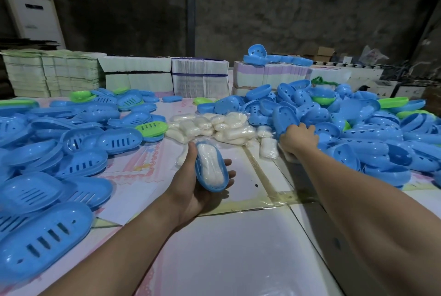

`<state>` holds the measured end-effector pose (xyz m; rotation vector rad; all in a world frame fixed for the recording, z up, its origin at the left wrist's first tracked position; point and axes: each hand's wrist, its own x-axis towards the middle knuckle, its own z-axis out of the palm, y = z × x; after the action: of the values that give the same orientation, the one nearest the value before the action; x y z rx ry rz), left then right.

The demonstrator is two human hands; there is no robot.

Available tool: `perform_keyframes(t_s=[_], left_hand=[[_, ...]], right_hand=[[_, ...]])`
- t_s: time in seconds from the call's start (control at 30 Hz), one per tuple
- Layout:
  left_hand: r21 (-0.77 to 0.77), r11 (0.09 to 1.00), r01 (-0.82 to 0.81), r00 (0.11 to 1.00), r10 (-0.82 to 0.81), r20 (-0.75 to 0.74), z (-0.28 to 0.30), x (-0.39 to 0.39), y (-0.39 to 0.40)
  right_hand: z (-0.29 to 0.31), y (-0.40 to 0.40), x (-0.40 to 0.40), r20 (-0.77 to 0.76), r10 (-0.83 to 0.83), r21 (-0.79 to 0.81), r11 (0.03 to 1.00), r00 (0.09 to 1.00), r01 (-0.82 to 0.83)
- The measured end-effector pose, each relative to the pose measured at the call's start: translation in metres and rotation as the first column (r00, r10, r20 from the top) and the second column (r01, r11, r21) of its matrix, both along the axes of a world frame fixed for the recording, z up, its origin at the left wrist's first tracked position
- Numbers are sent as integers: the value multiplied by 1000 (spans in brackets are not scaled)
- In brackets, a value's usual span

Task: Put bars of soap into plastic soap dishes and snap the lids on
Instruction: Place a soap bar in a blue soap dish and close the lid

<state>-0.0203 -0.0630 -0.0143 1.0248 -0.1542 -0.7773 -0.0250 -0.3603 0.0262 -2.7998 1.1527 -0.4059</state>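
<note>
My left hand point(191, 183) holds a blue soap dish base point(223, 182) above the table's middle, thumb along its left rim and fingers under it. A white wrapped soap bar point(211, 166) lies inside the dish. My right hand point(298, 139) reaches into the pile of blue lids on the right and grips a blue lid point(285, 114) at its lower edge. A heap of wrapped white soap bars point(214, 126) lies just beyond both hands.
Slotted blue dish parts point(71, 152) are piled on the left, with a few green ones point(151, 127). A deeper pile of blue lids point(370, 128) fills the right. Stacks of flat cartons point(200, 78) line the far table edge. An air conditioner point(31, 6) stands back left.
</note>
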Motion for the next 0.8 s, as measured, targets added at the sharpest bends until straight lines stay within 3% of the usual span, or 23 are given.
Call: perform_keyframes(t_s=[0.43,0.63,0.8], left_hand=[[-5,1000,4,1000,-4,-13,2,0,2],[-1,1000,7,1000,-7,-20,3,-1,2],[-18,1000,-8,1000,8,-18,3,-1,1]], right_hand=[[1,-5,3,296,66,58,995,953,-87],[3,-6,3,135,44,49,998,990,-51],[4,-2,0,194,47,50,997,980,-57]])
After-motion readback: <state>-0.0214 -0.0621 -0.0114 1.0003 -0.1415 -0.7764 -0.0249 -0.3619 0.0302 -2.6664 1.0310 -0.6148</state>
